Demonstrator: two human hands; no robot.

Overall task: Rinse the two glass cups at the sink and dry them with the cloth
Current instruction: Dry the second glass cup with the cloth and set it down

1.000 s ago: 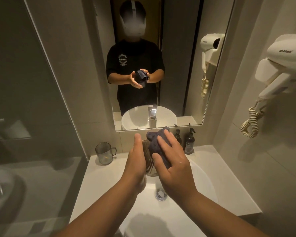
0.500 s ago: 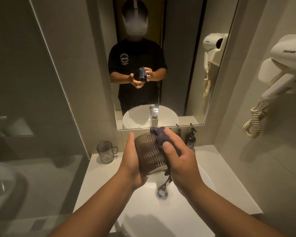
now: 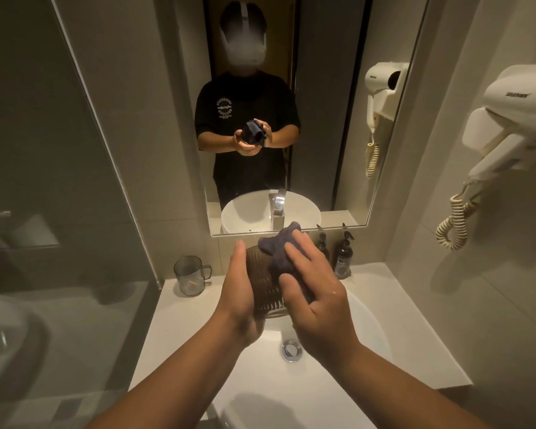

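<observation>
A ribbed brown glass cup (image 3: 265, 286) is held above the white sink basin (image 3: 365, 323). My left hand (image 3: 239, 295) grips its left side. My right hand (image 3: 313, 301) presses a dark blue cloth (image 3: 283, 252) against the cup's right side and top, fingers curled round the cloth. The far part of the cup is hidden by the cloth. A second, clear glass cup with a handle (image 3: 190, 275) stands upright on the counter at the back left, apart from both hands.
The sink drain (image 3: 290, 349) lies below the hands. Two dark pump bottles (image 3: 343, 257) stand at the back right of the counter (image 3: 180, 323). A mirror (image 3: 322, 119) faces me, a wall hair dryer (image 3: 508, 134) hangs on the right, and a glass partition (image 3: 59, 212) stands on the left.
The cloth in my right hand has slid over the top and right side of the ribbed cup, covering more of it. My left hand has kept its grip.
</observation>
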